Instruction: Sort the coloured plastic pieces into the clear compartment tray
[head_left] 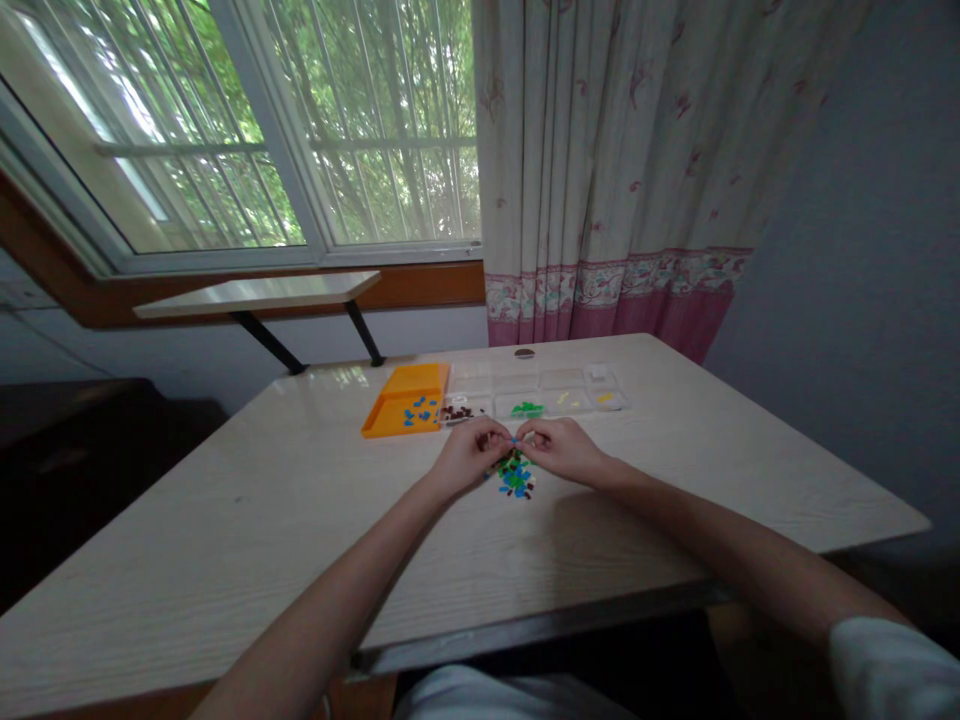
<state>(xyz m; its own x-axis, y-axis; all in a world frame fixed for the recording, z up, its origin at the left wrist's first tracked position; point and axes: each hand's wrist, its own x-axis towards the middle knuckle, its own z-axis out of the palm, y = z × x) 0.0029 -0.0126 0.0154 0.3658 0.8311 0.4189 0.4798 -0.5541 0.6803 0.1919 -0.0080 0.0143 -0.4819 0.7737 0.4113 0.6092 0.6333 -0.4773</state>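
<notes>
My left hand [469, 455] and my right hand [562, 448] meet above the table, fingertips pinched together. Between them shows a small blue piece [515, 441], too small to make out its exact kind; both hands seem to grip it. Just below the fingers lies a mixed pile of small pieces [516, 480], blue, green, dark brown and a few pale ones, partly covered by the left hand. Behind the hands, a clear divided box [517, 380] holds green pieces [528, 410], dark brown pieces [457, 413] and yellow pieces [604, 398] in separate compartments.
An orange tray [409, 378] with several blue pieces [421, 411] stands left of the clear box. A raised shelf [262, 292] on black legs is at the table's back left. A dark round spot [524, 353] lies near the back edge of the pale wooden table [300, 530].
</notes>
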